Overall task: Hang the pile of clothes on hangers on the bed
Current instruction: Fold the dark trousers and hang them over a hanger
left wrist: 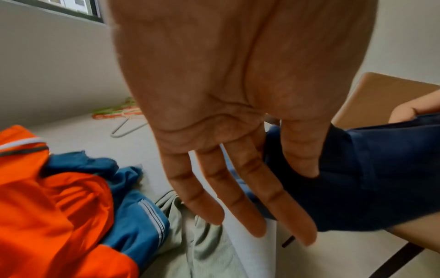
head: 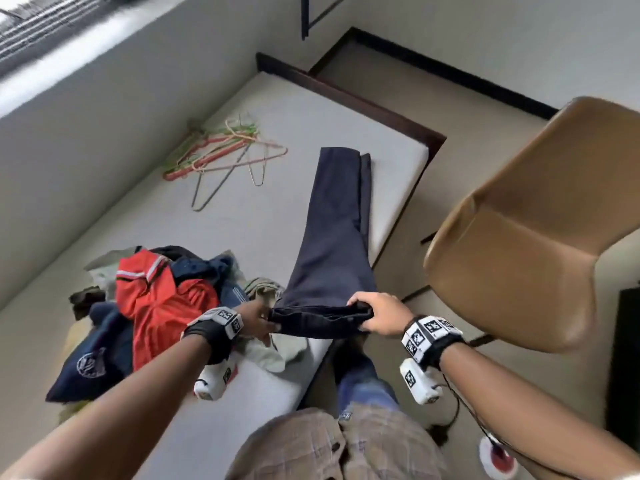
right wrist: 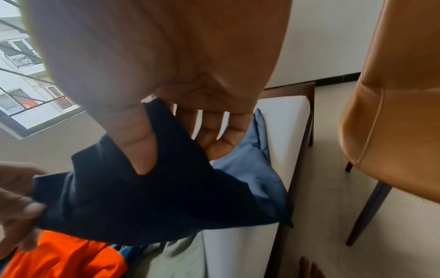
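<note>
Dark navy trousers (head: pixel 332 237) lie lengthwise on the white mattress (head: pixel 249 230), legs pointing away from me. Both hands hold the waist end lifted near the bed's near edge. My left hand (head: pixel 258 320) pinches the cloth (left wrist: pixel 369 178) between thumb and index finger, with its other fingers (left wrist: pixel 214 188) straight. My right hand (head: pixel 379 311) grips the other side of the waistband (right wrist: pixel 154 206), thumb on top and fingers underneath. The pile of clothes (head: pixel 156 299), with an orange top (left wrist: pixel 47 206), sits left of the hands. Wire hangers (head: pixel 221 150) lie in a loose heap at the far left of the bed.
A tan chair (head: pixel 536 237) stands close on the right, beside the bed's dark wooden frame (head: pixel 381 109). A wall and window run along the bed's left side. A red and white object (head: pixel 498 459) with a cable lies on the floor by my feet.
</note>
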A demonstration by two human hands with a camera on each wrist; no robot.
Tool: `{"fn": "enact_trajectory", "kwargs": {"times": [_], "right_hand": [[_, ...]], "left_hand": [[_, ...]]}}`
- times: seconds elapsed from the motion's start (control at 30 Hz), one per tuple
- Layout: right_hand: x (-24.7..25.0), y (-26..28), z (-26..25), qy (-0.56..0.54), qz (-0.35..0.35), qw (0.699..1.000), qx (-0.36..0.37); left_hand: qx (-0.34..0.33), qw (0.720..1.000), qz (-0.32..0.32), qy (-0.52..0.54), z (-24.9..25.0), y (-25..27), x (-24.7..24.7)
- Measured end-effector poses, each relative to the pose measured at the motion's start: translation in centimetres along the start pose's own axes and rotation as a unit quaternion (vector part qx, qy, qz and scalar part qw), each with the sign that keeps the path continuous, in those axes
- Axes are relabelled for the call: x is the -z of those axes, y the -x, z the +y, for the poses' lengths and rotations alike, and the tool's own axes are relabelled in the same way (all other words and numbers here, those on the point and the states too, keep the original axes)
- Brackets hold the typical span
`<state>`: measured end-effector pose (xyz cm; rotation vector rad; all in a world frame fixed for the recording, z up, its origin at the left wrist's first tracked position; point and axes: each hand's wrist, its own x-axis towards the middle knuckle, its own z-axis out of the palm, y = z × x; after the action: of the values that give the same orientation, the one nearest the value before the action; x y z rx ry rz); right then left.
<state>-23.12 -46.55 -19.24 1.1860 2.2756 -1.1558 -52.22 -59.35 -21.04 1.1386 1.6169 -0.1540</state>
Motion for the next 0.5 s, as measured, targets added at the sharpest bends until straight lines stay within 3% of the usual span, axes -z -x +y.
{"fn": "enact_trajectory", "kwargs": {"times": [0.13,0.23,0.37,0.5], "right_hand": [[-1.2,0.1,0.7,-0.017,-0.049,0.999,-0.011],[1.1,-2.0,1.7,-0.042,-0.032,0.998,-0.023],[8.7,-8.4,3.1,-0.079,0.030,0.995,-0.047],[18.9,-18.9,5.0,-0.121,0.097,0.987,-0.050]], "left_hand": [[0.021,0.999,-0.030,-0.005,0.3,-0.6,0.0],[0.006,1.000,0.014,0.001,1.6,-2.7,2.8],[-0.005,0.993,0.114,0.043,5.0,-8.3,9.5],[-0.015,0.973,0.197,0.116,9.9,-16.5,19.2]]}}
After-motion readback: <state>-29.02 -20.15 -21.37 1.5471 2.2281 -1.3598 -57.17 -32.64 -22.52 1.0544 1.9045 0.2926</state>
